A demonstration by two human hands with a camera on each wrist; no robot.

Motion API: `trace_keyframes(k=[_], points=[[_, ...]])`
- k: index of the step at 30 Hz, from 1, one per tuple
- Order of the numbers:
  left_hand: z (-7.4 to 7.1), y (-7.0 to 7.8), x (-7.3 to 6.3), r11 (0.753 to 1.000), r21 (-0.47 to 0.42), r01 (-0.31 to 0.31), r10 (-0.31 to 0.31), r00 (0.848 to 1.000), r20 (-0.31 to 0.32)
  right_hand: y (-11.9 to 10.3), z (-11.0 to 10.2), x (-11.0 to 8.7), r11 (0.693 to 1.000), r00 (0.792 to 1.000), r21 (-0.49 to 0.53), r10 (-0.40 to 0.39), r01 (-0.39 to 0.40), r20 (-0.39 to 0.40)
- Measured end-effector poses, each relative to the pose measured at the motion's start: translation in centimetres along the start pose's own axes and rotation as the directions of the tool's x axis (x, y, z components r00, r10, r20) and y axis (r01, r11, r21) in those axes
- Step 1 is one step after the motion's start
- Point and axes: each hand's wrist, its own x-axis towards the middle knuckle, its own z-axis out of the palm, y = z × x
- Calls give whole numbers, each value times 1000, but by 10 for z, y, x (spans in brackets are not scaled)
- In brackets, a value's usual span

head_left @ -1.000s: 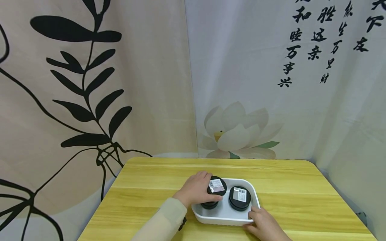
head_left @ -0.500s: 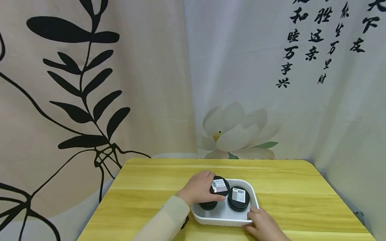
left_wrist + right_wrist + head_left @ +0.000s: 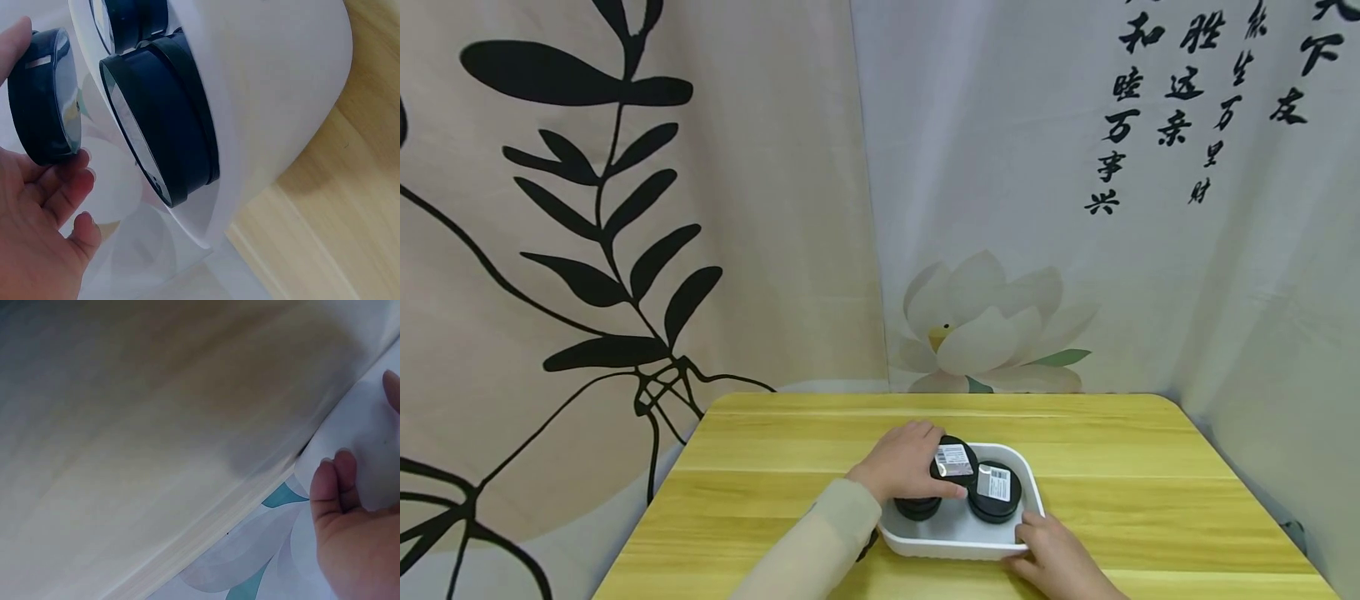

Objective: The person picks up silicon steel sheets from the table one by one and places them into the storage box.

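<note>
My left hand holds a round black jar with a white label, fingers at the far side and thumb in front. It is above a white tray, and overlaps a second labelled black jar in the head view. A third black jar sits in the tray's left end, partly hidden under my left hand. In the left wrist view the held jar is apart from the jars in the tray. My right hand grips the tray's near right corner, with fingertips on its white wall in the right wrist view.
The tray stands on a yellow wood-grain table. Behind the table hangs a printed curtain with leaves, a lotus and black characters. A dark band shows near the left sleeve.
My left hand has moved slightly to the right with the jar, closer to the right-hand jar. The right hand stays on the tray corner, and the tray has hardly moved.
</note>
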Motion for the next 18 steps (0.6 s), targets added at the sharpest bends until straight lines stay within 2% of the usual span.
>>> trace_keyframes(k=[6,13,18], points=[[-1,4,4,1000,19,-13,13,1000,4,1,2,-1,999,998,-17,-34,33,-60],[-1,11,11,999,36,-7,6,999,38,1,1,0,1000,1000,5,3,-3,0],[2,15,17,998,60,-6,2,999,55,0,-1,-1,1000,1000,0,-10,10,-22]])
